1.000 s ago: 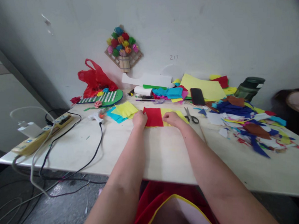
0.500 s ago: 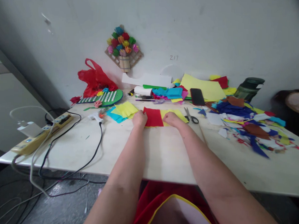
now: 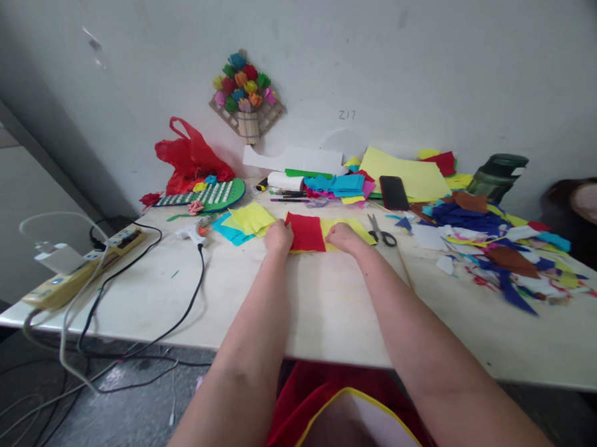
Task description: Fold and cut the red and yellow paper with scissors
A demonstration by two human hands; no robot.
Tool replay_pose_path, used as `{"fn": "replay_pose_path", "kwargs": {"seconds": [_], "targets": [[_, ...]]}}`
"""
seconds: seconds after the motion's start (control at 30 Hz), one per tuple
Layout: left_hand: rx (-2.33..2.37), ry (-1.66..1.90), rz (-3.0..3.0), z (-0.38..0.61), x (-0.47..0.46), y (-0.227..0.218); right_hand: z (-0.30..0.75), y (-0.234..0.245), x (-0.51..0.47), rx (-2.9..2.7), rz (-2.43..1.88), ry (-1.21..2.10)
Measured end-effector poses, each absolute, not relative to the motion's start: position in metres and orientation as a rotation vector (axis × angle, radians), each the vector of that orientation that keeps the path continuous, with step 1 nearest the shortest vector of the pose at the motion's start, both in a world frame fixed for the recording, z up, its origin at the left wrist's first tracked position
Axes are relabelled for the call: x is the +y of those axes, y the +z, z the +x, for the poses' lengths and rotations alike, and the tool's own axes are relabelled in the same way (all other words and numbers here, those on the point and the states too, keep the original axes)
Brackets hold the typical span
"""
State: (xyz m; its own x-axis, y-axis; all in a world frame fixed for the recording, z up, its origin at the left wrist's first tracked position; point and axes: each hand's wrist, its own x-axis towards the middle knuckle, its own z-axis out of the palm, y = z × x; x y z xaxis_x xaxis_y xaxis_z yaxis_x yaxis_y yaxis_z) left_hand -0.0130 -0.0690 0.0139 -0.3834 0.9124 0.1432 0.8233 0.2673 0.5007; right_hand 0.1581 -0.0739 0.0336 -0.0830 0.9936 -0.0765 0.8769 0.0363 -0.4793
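A red sheet of crepe paper [image 3: 306, 232] lies flat on the table over yellow paper [image 3: 332, 224], whose edge shows along the bottom. My left hand [image 3: 279, 236] is closed on the red sheet's left edge. At its right edge my right hand [image 3: 342, 238] is closed too, thumb and fingertips pinched together at the paper. Left of my left hand, a yellow piece [image 3: 251, 218] overlaps a blue piece [image 3: 232, 230]. Scissors [image 3: 382, 231] with black handles rest just beyond my right hand. My fingertips are partly hidden.
A glue gun [image 3: 192, 233] with a black cable and a power strip [image 3: 86, 269] are at left. Paper scraps [image 3: 507, 244] heap up at right near a phone [image 3: 393, 193] and a green bottle [image 3: 498, 177]. A thin stick [image 3: 405, 268] lies by my right forearm.
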Motion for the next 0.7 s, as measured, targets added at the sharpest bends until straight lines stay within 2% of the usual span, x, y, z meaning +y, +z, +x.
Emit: {"fn": "replay_pose_path", "kwargs": {"seconds": [0.7], "targets": [[2.288, 0.703, 1.638, -0.0153, -0.0715, 0.0203, 0.1566, 0.0236, -0.0689, -2.064, -1.878, 0.562]]}}
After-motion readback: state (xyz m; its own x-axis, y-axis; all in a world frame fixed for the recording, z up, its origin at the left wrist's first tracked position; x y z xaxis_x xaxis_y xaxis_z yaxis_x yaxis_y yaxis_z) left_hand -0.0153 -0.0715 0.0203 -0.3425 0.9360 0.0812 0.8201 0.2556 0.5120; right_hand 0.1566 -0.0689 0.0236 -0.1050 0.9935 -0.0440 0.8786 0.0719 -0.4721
